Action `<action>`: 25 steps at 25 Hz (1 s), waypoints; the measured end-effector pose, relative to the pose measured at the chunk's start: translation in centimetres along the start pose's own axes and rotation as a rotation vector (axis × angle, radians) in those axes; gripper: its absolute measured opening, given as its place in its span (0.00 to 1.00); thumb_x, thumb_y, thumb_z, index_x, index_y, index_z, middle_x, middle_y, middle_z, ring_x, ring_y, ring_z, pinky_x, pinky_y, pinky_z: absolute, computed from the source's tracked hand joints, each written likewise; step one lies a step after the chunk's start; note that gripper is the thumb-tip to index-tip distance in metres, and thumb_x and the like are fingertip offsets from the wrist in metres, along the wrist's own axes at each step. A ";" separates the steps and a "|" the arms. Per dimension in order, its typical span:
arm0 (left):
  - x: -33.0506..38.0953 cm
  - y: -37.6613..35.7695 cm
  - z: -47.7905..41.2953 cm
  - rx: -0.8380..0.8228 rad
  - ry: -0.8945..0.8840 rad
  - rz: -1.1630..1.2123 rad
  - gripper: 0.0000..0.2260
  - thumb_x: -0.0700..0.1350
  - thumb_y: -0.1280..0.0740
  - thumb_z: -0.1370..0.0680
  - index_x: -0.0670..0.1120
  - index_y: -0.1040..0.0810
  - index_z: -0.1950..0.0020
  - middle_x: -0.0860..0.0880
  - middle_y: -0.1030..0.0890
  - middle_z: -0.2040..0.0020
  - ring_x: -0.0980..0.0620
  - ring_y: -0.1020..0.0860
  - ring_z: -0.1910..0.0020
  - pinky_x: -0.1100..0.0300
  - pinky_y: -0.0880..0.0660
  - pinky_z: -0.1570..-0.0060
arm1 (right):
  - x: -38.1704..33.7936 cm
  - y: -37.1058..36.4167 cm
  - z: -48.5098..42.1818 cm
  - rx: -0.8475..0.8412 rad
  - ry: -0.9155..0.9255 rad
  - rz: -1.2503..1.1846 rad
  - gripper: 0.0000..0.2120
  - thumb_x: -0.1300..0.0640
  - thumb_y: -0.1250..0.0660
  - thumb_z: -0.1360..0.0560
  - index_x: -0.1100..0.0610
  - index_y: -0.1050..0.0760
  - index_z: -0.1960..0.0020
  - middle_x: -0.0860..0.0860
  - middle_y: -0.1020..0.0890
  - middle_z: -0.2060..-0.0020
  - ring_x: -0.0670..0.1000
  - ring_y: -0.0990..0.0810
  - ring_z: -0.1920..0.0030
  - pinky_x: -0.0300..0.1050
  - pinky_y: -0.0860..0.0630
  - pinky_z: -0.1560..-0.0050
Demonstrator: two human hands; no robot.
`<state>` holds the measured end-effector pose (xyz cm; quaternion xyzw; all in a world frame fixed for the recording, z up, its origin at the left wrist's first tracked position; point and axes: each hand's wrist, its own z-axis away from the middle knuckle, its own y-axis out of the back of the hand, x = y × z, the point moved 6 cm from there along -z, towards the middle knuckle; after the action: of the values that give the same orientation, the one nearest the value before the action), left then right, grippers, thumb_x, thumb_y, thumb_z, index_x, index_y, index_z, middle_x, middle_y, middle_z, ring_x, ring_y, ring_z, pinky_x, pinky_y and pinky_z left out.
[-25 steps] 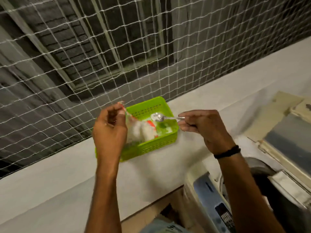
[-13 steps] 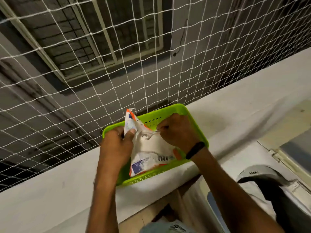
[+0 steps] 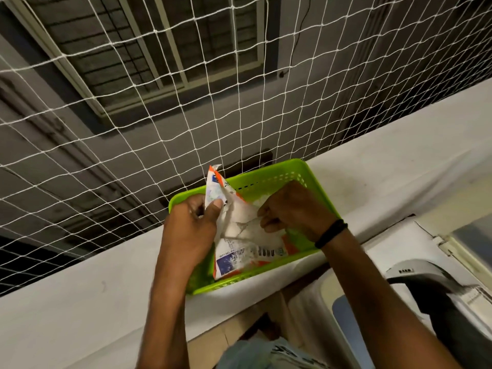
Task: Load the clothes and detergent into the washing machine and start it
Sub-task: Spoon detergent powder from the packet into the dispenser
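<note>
Spillage is the principal hazard. My left hand pinches the upper edge of the white, orange and blue plastic detergent pouch between thumb and fingers, holding it upright inside the bright green perforated plastic basket. My right hand is clenched at the pouch mouth. Whether its fingers grip the film or something inside it, I cannot tell.

Probable causes:
- A slack pinch would let the pouch fold and shed powder into the basket.
- A sharp pull at the mouth could tear the film.
- The basket sits at the near edge of the white painted ledge, so downward pressure could tip it toward me.

Surroundings: a white knotted safety net rises just behind the basket, with a grey wall and a barred window beyond. The white top-loading washing machine stands below the ledge to the right, so powder must cross that gap.
</note>
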<state>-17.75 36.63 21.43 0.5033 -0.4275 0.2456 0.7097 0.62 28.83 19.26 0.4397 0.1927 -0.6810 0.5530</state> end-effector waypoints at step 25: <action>5.6 -0.8 7.7 0.459 -0.224 0.337 0.07 0.42 0.30 0.22 0.47 0.19 0.44 0.54 0.16 0.51 0.61 0.18 0.54 0.61 0.21 0.48 | 2.1 7.9 8.4 0.176 0.219 -0.432 0.10 0.71 0.40 0.26 0.75 0.21 0.52 0.66 0.18 0.64 0.56 0.18 0.67 0.40 0.19 0.68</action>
<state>-17.00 28.79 26.79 0.5963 -0.5139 0.3930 0.4753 4.60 18.78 23.83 0.5057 0.2809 -0.7459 0.3302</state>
